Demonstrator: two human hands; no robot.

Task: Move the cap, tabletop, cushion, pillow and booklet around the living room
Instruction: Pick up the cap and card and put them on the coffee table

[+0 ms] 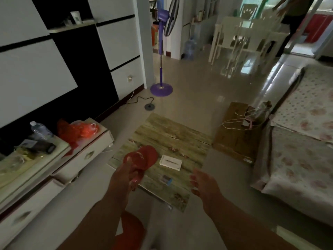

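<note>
A red cap (144, 156) with white lettering is held by its brim in my left hand (124, 177), just above the near left part of the low tabletop (171, 136), which has a wood-plank print. A white booklet (170, 162) lies flat on the tabletop, right of the cap. A small blue-and-white packet (166, 179) lies nearer to me. My right hand (201, 184) hovers over the tabletop's near right edge, fingers loosely apart and holding nothing. No cushion or pillow can be told apart here.
A white TV cabinet (54, 168) on the left carries a water bottle (40, 130) and red plastic bags (79, 131). A floral-covered sofa (304, 141) stands on the right. A wooden board with cables (237, 130), a purple fan (162, 51) and a person by the dining table (292, 18) are beyond.
</note>
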